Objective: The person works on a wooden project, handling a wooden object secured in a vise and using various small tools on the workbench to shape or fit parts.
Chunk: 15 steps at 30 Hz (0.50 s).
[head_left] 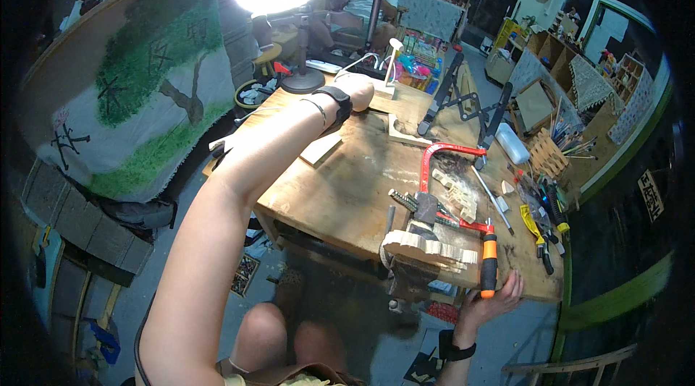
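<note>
1. Head view: the left arm (264,143) stretches across the wooden table (347,187) to its far side, with a black band (336,107) on the wrist.
2. The left hand (360,91) is beside a pale wooden board (386,102) and a small wooden stand (392,69); its fingers are hidden, so I cannot tell whether it grips anything.
3. The right hand (499,295) is at the table's near edge, fingers loosely spread and not closed around a tool.
4. Just beside that hand, the orange-and-black handle (489,266) of a red-framed saw (426,162) points toward the person; the frame reaches back over the tabletop.
5. A thick, wavy-edged wooden piece (426,246) is at the front edge, left of the handle.
6. Pale cut-out wood pieces (457,196) lie within the saw's frame area.
7. A lit ring lamp (279,5) stands at the far left of the table, near the left hand.
</note>
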Motion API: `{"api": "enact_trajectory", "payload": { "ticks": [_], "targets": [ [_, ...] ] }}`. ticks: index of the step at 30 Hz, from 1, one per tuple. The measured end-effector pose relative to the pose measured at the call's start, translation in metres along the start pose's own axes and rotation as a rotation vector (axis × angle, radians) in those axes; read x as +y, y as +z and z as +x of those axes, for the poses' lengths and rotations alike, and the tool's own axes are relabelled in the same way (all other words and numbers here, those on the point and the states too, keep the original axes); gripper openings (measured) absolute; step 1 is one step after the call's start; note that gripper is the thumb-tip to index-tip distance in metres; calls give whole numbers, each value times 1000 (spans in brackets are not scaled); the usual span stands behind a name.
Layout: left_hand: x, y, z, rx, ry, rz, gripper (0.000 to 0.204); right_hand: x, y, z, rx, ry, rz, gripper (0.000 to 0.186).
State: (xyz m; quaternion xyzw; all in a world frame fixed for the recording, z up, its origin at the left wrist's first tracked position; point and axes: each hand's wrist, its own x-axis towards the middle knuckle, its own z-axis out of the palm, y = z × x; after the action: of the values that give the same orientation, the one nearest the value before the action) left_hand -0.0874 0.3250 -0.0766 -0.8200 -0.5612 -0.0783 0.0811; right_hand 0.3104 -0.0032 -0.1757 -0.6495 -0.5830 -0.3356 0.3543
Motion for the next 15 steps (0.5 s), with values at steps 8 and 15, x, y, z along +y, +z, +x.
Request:
{"api": "enact_trajectory", "payload": {
  "ticks": [8, 15],
  "targets": [
    [-1, -8, -15, 26, -68, -54, 29, -2, 6, -1, -5, 5, -7, 59],
    [8, -31, -18, -84, 6, 70, 18, 1, 9, -4, 0, -24, 56, 67]
  ]
}}
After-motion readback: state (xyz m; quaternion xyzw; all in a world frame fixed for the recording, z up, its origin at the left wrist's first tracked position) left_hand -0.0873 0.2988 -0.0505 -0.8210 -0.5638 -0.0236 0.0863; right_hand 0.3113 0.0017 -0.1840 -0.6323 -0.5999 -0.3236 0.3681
